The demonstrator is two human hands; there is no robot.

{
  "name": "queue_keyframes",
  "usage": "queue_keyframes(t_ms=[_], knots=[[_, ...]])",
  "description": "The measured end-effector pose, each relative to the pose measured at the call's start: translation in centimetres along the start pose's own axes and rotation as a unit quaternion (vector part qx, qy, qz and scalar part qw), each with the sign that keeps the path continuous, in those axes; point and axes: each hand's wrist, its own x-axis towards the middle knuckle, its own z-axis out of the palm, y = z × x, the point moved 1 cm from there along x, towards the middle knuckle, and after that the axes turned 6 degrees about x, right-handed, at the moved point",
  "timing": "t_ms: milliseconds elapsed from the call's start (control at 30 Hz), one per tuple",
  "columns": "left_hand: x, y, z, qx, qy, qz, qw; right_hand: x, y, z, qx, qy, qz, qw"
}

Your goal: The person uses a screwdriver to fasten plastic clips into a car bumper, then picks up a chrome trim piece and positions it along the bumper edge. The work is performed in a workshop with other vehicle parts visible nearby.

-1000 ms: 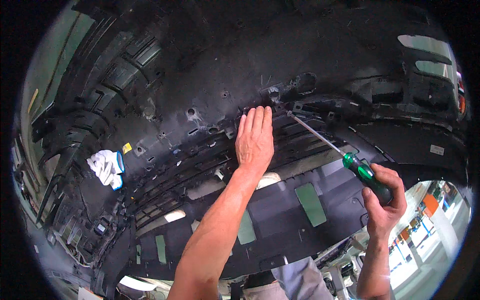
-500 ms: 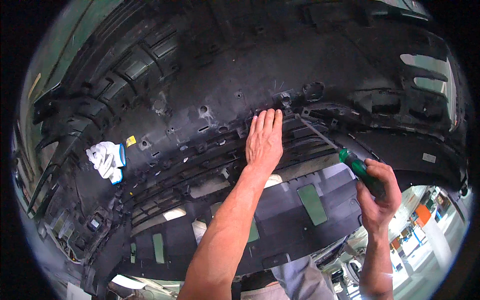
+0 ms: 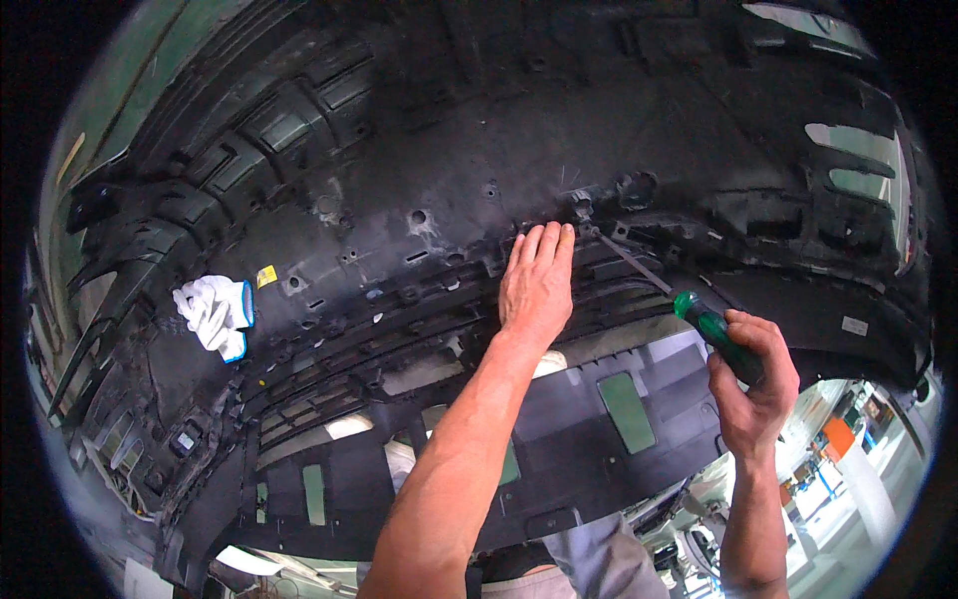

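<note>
A large black plastic car bumper cover point(image 3: 479, 150) spreads before me, its inner side showing holes, slots and clips. My left hand point(image 3: 540, 280) lies flat on it, fingers stretched out along the edge above the slatted grille section point(image 3: 389, 324). In my right hand point(image 3: 756, 384) is a screwdriver point(image 3: 711, 324) with a green and black handle, gripped in closed fingers. Its long metal shaft slants up and left, and the tip meets the bumper just right of my left fingertips. Whether the tip sits in a clip or a gap, I cannot tell.
A white work glove point(image 3: 215, 311) with blue trim rests on the bumper at the left, beside a small yellow tag point(image 3: 265, 276). A lower black panel point(image 3: 559, 424) with rectangular openings lies nearest me. Workshop equipment and an orange item point(image 3: 838, 437) appear at lower right.
The view has shifted slightly, so the bumper's far part sits a little lower and further right. Both hands and the screwdriver keep nearly the same place on the bumper.
</note>
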Motion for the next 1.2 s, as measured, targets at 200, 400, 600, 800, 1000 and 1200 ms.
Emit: queue_keyframes(t_ms=[200,400,600,800,1000,1200], knots=[[0.0,0.0,0.1,0.007,-0.001,-0.001,1.0,0.6,-0.3,0.5,-0.006,-0.004,-0.002,1.0],[0.0,-0.2,0.3,-0.005,0.009,-0.003,1.0,0.8,-0.7,0.5,-0.01,-0.008,0.004,1.0],[0.0,-0.2,0.3,-0.009,0.01,-0.005,1.0,1.1,-1.2,0.8,-0.01,-0.013,0.009,1.0],[0.1,-0.2,0.2,-0.009,0.004,-0.014,1.0,1.0,-1.5,0.7,-0.01,-0.014,0.023,1.0],[1.1,1.2,0.3,-0.107,0.077,-0.127,0.983,-1.0,-1.3,-0.5,0.043,0.012,0.075,0.996],[2.1,2.2,0.5,-0.123,0.11,-0.203,0.965,-4.4,-0.7,-2.2,0.098,0.064,0.16,0.98]])
